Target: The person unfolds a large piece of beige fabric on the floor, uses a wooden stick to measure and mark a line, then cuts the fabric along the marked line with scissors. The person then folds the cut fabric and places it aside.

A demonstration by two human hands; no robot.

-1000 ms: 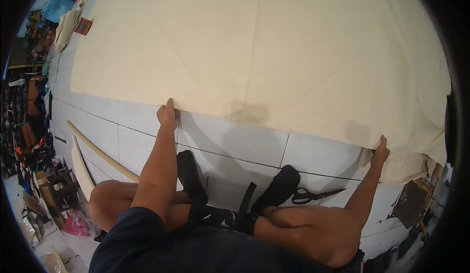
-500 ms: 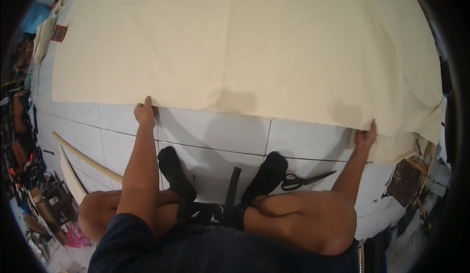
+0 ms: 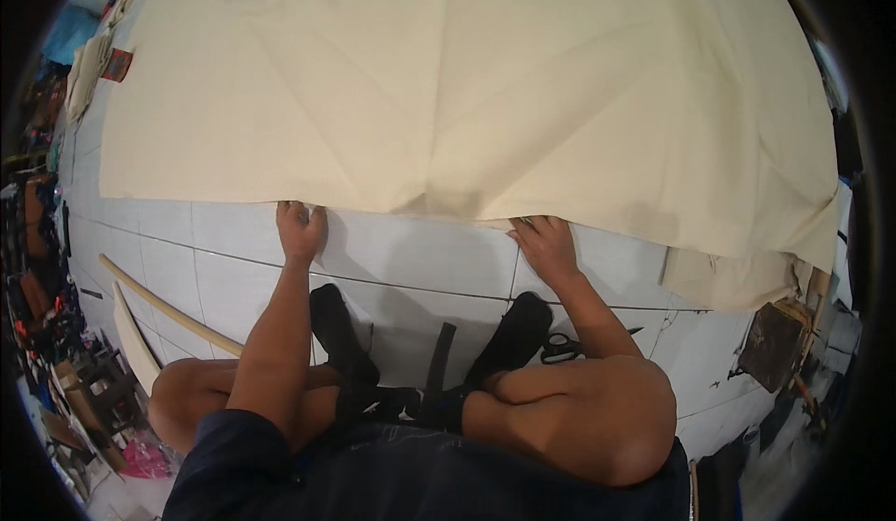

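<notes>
A broad sheet of cream fabric (image 3: pixel 392 91) lies across the tiles in front of me, creased and rippled toward the right. At its near edge, my left hand (image 3: pixel 301 233) is closed on the hem left of centre, some of its fingertips hidden. Right of centre, my right hand (image 3: pixel 548 246) has its fingers bent and closed on the same edge. A slight ridge rises in the fabric between the hands. Black-handled scissors (image 3: pixel 571 345) lie on the floor beside my right foot, partly covered by my right forearm.
White floor tiles (image 3: pixel 401 250) run under the fabric. Between my feet is a black strip (image 3: pixel 441 358). Long pale strips (image 3: pixel 173 306) lie at the left. A folded-over fabric piece (image 3: pixel 714 278) and a dark brown block (image 3: pixel 773 345) are at the right. Clutter lines the left side.
My right hand has moved left along the fabric edge, from the far right to near the middle. My left hand has shifted slightly right and turned its fingers inward. New creases fan across the fabric.
</notes>
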